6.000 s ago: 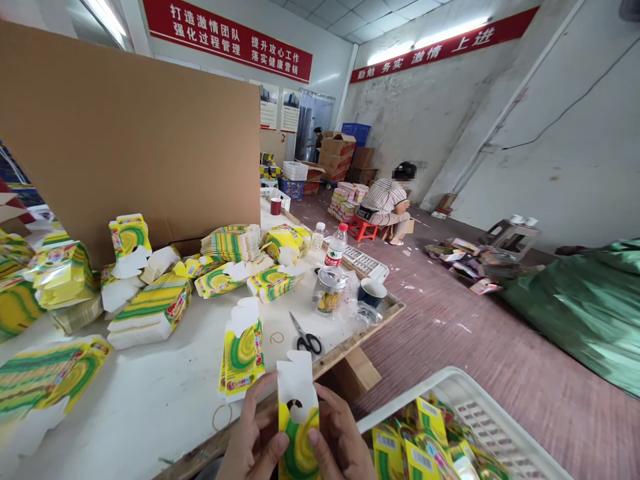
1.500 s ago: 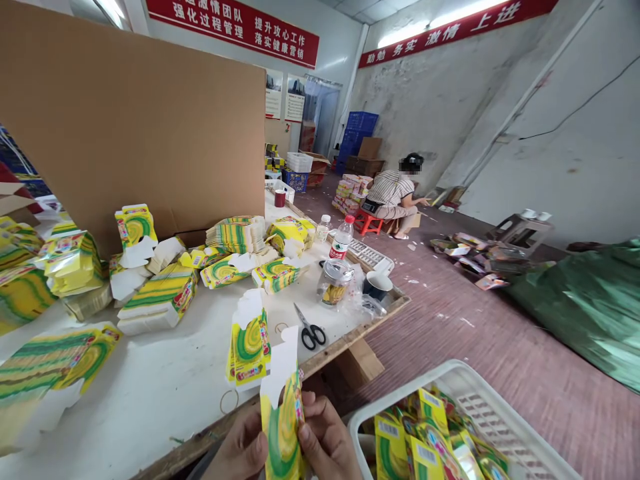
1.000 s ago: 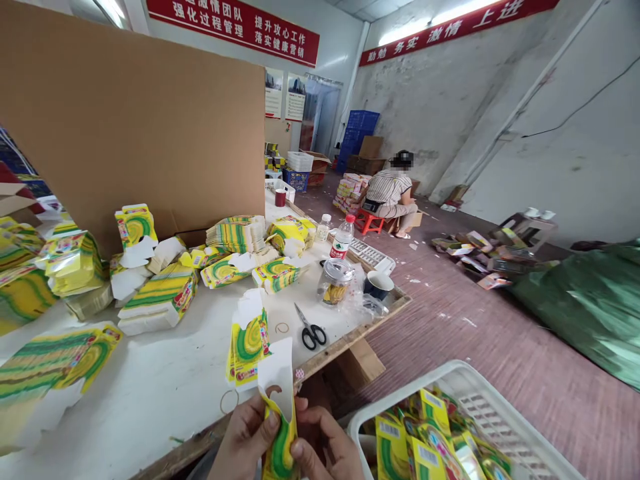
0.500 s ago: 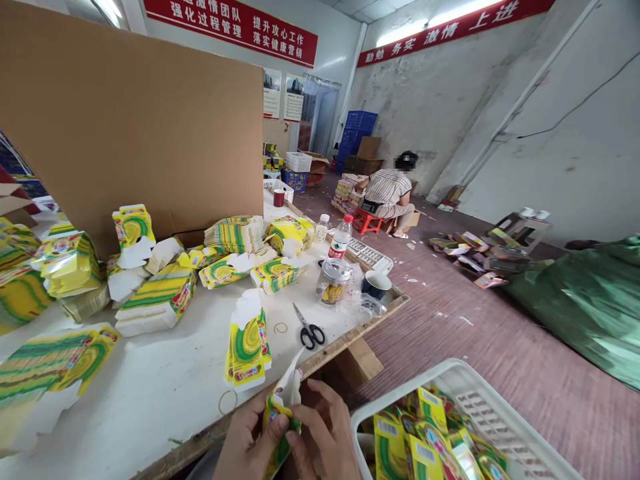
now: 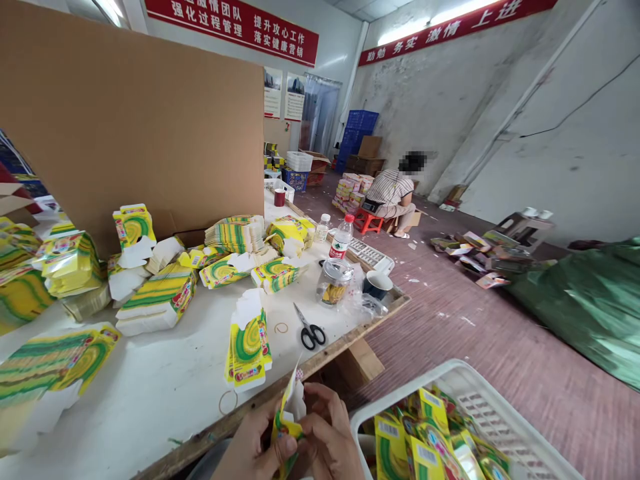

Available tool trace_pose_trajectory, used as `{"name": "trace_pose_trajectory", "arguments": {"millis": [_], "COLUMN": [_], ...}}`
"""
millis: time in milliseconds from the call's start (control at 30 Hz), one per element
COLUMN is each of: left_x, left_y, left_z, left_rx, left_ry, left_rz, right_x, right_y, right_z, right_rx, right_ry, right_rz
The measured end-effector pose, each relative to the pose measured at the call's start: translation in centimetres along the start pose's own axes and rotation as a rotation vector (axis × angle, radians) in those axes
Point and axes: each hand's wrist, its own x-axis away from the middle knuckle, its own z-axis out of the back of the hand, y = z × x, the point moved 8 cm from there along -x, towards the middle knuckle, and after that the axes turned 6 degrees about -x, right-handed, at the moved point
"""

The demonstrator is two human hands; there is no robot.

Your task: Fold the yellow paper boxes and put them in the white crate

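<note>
At six o'clock, the left hand (image 5: 255,448) and right hand (image 5: 331,441) close their fingers on one yellow-green folding carton (image 5: 286,419), pinching it from either side so that its white flap stands up between them. On the white table (image 5: 165,390) at twelve o'clock of it lie one pair of scissors (image 5: 311,331) and two rubber bands (image 5: 281,327).

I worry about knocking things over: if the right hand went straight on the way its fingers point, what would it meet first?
Beyond the yellow carton it pinches, the right hand would probably meet the table's wooden edge first, then the upright carton stack behind it; depth is unclear.
</note>
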Motion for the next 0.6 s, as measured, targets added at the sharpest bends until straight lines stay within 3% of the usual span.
{"name": "trace_pose_trajectory", "arguments": {"millis": [367, 600], "left_x": [-0.3, 0.0], "left_y": [1.2, -0.2], "left_z": [0.0, -0.1], "left_rx": [-0.033, -0.070], "left_ry": [-0.029, -0.083], "left_rz": [-0.044, -0.024], "right_x": [0.5, 0.1], "right_y": [1.5, 0.8], "right_z": [-1.2, -1.3], "right_rx": [-0.258, -0.342], "right_ry": [0.111, 0.062], "right_rz": [-0.005, 0.011]}}
